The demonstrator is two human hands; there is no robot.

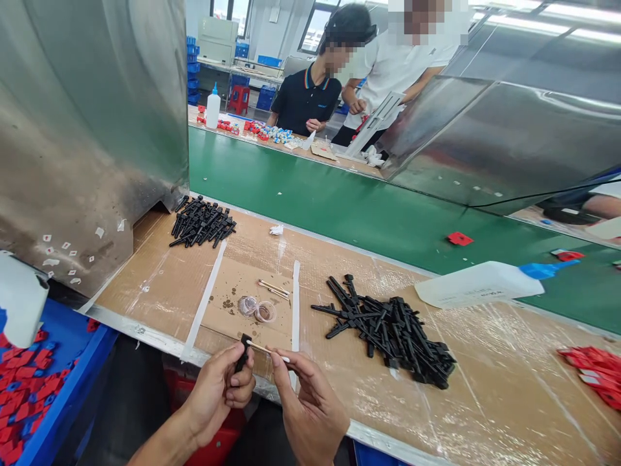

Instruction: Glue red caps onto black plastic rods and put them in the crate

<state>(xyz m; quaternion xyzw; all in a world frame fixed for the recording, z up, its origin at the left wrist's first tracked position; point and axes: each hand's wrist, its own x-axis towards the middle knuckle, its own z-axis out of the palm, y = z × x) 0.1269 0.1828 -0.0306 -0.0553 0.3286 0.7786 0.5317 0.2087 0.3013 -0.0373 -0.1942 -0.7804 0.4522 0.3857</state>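
Note:
My left hand [220,391] pinches a small black plastic part [242,353] upright at the near edge of the cardboard-covered bench [485,388]. My right hand [310,408] holds a thin cotton swab [264,349] whose tip touches the top of that part. Just beyond my hands sit two small clear round dishes [257,309] and a pair of spare swabs [274,288]. A big heap of black parts [392,333] lies to the right, and a smaller heap of black parts [201,222] lies at the far left.
A white squeeze bottle with a blue cap [480,283] lies on its side by the green conveyor belt [339,194]. Blue bins with red pieces [29,388] stand at my left, more red pieces [594,372] at the right. Two people work across the belt.

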